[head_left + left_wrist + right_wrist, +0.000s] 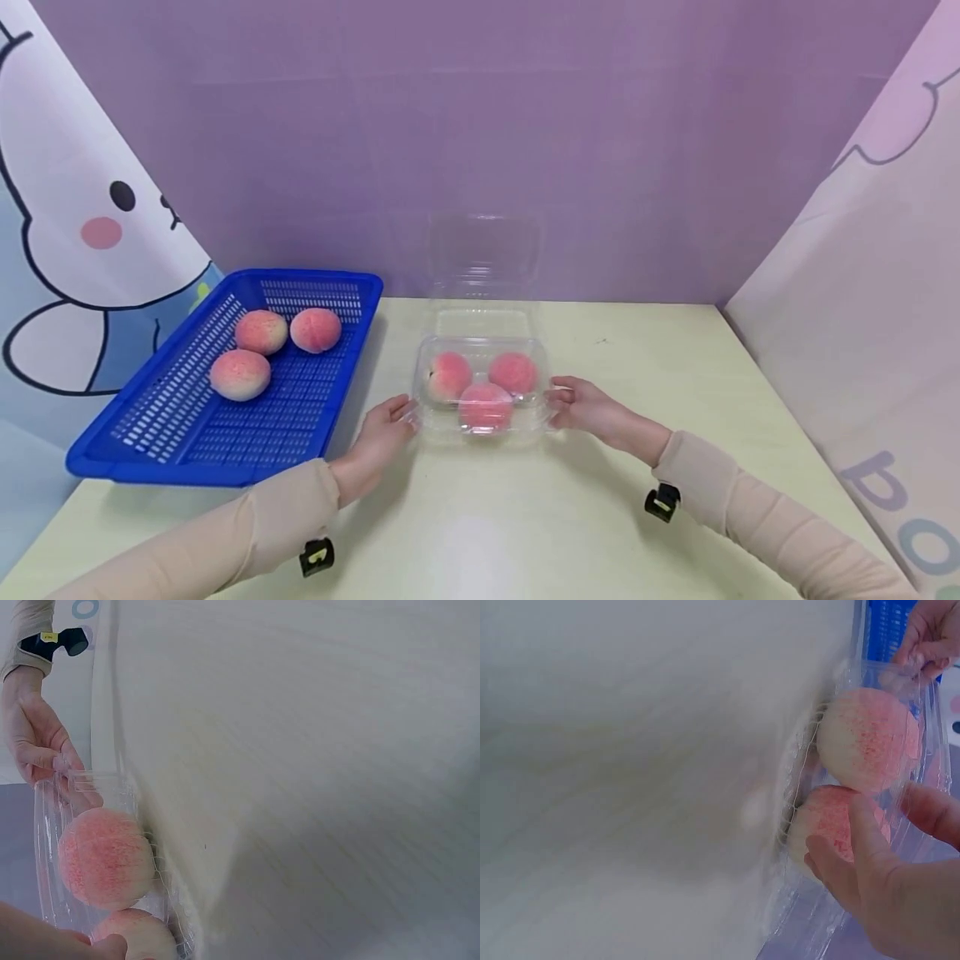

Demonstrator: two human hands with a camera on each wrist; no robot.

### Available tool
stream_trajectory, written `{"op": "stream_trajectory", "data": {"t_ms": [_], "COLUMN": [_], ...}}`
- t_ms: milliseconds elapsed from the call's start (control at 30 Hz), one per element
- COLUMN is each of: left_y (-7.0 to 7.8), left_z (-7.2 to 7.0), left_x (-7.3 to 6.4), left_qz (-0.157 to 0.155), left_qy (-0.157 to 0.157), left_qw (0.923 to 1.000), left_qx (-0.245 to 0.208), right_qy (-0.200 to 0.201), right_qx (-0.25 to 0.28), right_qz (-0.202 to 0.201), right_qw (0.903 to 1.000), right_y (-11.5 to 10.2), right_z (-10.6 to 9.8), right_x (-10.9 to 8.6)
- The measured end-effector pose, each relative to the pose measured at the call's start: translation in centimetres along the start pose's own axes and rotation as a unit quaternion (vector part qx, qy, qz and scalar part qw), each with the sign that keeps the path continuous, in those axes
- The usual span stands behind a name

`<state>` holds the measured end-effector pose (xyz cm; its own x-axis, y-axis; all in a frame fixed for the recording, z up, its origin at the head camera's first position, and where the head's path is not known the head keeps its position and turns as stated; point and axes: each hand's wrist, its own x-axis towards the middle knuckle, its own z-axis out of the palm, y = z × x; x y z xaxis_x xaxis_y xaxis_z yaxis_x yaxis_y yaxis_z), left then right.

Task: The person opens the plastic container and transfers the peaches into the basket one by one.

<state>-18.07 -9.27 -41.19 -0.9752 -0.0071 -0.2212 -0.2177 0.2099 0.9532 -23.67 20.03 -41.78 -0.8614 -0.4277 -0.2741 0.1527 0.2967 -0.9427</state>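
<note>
A clear plastic clamshell box (528,418) sits in the middle of the table with three pink peaches (486,407) inside, seen through its glossy plastic. At its left side my left hand (381,440) holds the edge with curled fingers. Across from it my right hand (594,412) grips the right edge between thumb and fingers. In the left wrist view, the right hand (45,739) pinches a corner of the box beside a peach (105,859). From the right wrist, my right hand's fingers (870,832) lie along the box wall, in front of the lower peach.
To the left stands a blue plastic basket (352,375) holding three more peaches (240,375). Behind the box, another clear plastic shape (483,250) stands upright against the purple backdrop (637,167). Printed cloth panels (847,292) border the pale table (637,358).
</note>
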Motion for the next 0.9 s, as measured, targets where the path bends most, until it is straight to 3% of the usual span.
{"op": "stream_trajectory", "data": {"t_ms": [300, 567, 700, 800, 867, 900], "left_y": [0.0, 0.6, 2.0, 3.5, 4.4, 4.7], "left_z": [0.6, 0.3, -0.3, -0.9, -1.1, -1.2], "left_x": [0.7, 0.8, 0.1, -0.5, -0.7, -0.7], "left_qz": [-0.001, 0.002, -0.012, -0.010, 0.026, 0.050], "left_qy": [0.003, -0.019, -0.032, -0.048, -0.075, -0.094], "left_qw": [0.9997, 0.9996, 0.9990, 0.9942, 0.9823, 0.9700], "left_qx": [-0.024, -0.019, 0.027, 0.096, 0.170, 0.218], "right_qy": [-0.003, 0.029, 0.036, 0.045, 0.055, 0.062], "right_qx": [0.018, 0.026, 0.028, 0.009, -0.013, -0.023], "right_qz": [0.005, -0.006, -0.032, -0.044, -0.052, -0.053], "right_qw": [0.9998, 0.9992, 0.9985, 0.9980, 0.9971, 0.9964], "right_y": [0.1, 0.4, 0.9, 1.2, 1.5, 1.6], "right_z": [-0.5, -0.1, 0.4, 0.9, 1.3, 1.5], "right_x": [0.1, -0.1, -0.3, -0.4, -0.3, -0.1]}}
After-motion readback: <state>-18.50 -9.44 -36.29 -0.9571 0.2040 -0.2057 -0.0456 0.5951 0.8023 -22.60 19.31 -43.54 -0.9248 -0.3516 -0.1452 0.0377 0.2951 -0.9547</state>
